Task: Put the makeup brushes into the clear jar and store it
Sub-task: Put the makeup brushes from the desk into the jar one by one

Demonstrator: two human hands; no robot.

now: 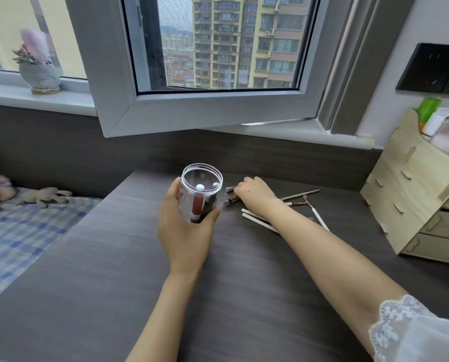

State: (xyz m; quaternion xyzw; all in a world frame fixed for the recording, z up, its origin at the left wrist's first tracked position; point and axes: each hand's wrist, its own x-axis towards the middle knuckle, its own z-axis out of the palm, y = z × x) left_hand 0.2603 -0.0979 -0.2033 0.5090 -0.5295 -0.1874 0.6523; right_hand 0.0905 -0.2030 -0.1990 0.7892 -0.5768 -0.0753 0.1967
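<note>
Dark surface (244, 270): left hand (184, 231) grips the clear jar (201, 193) (tilted, may spill); right hand (256, 194) closes over brushes (260, 218), could scatter them.

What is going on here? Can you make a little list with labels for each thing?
left hand: holding the clear jar above the desk
jar contents: a red tube with a white cap, something dark beside it
right hand: reaching down onto the makeup brushes
brushes: several lying loose on the desk, not yet in the jar
wooden organizer: at the right, on the desk
window: swung open above the desk
</note>
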